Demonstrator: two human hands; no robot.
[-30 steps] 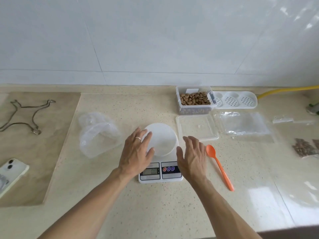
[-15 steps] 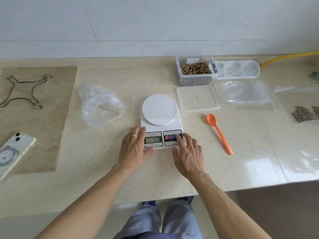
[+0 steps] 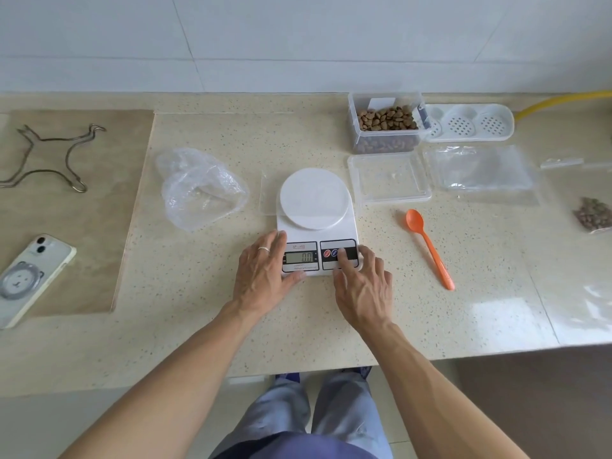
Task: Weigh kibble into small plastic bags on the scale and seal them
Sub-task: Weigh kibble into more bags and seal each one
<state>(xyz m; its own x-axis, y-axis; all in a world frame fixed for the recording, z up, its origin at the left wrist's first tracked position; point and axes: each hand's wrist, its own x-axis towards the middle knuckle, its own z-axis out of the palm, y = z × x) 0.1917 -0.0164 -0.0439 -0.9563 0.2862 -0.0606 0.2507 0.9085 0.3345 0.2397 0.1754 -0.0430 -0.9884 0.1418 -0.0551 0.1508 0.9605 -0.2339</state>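
So, scale (image 3: 318, 223) right between my hands, left hand (image 3: 265, 276) flat against its left edge, right hand (image 3: 361, 286) fingers spread, fingertip on the buttons, nothing gripped.

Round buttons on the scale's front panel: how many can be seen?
2 visible: a red button and a blue button beside it, right of the display. The right hand has its fingers over the rest of the panel, so another may be hidden.

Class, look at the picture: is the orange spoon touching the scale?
Apart. The head view shows bare counter between the orange spoon and the scale.
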